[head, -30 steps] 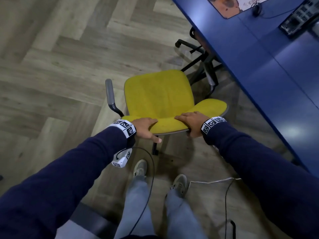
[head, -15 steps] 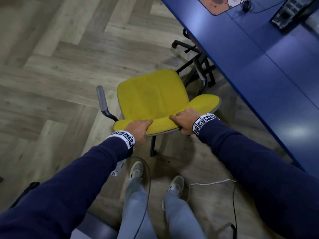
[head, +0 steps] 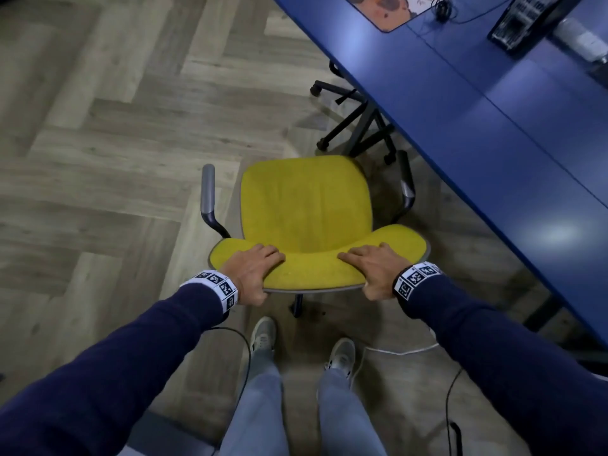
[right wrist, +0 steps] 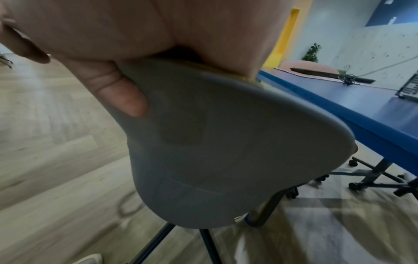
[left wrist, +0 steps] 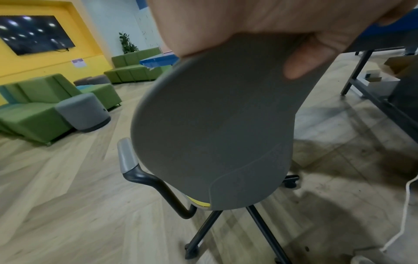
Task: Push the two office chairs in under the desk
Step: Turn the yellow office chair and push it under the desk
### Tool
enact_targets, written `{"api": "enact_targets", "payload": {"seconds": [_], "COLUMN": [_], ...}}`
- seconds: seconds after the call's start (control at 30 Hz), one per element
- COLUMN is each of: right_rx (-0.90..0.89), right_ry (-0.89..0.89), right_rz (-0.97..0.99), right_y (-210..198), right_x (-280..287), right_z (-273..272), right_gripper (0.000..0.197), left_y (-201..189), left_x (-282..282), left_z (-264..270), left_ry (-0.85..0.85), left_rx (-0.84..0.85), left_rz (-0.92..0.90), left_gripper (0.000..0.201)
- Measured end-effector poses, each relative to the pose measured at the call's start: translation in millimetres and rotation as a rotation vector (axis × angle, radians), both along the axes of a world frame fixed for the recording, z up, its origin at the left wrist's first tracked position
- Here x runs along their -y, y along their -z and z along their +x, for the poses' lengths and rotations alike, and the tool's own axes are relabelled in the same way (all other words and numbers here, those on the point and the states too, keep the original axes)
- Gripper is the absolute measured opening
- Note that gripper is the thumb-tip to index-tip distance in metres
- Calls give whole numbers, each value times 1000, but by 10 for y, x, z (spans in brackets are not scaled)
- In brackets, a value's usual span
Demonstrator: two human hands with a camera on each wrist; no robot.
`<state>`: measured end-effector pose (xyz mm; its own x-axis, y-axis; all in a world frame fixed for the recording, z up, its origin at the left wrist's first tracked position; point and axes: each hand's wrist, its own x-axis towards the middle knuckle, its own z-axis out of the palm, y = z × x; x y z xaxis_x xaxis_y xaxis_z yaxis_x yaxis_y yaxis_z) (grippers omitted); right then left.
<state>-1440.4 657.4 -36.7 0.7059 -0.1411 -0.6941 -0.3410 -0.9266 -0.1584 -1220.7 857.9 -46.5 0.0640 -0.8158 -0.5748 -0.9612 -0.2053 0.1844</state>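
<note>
A yellow office chair (head: 306, 199) with a grey back shell (left wrist: 217, 125) (right wrist: 226, 151) stands on the floor left of the blue desk (head: 493, 133), outside its edge. Both hands grip the top of its backrest, fingers over the yellow front and thumbs behind on the grey shell. My left hand (head: 251, 274) (left wrist: 260, 23) holds the left end, my right hand (head: 371, 268) (right wrist: 113, 41) the right end. A second chair's black wheeled base (head: 355, 123) (right wrist: 373, 180) shows under the desk edge; its seat is hidden.
A mouse pad (head: 385, 8), cables and a keyboard (head: 519, 18) lie on the desk. My feet (head: 263, 334) stand just behind the chair, with cables (head: 401, 350) on the herringbone wood floor. Green sofas (left wrist: 40, 107) and a grey pouf (left wrist: 81, 112) stand far left.
The chair has swung round so that its seat points more straight ahead beside the desk. Both hands have kept their grip on the backrest top.
</note>
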Motion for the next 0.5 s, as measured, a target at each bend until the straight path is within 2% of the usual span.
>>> {"api": "enact_targets", "payload": {"seconds": [0.2, 0.5], "right_rx": [54, 44], "right_ry": [66, 292], "right_rz": [-14, -6], "right_y": [33, -154], "right_x": [-138, 27], "right_z": [-195, -589], "right_gripper": [95, 89], "left_y": [-91, -194], "left_x": [167, 772], "left_z": [26, -199], "left_ry": [87, 231], "left_rx": [8, 0], "left_rz": [109, 85], "left_gripper": [91, 92]}}
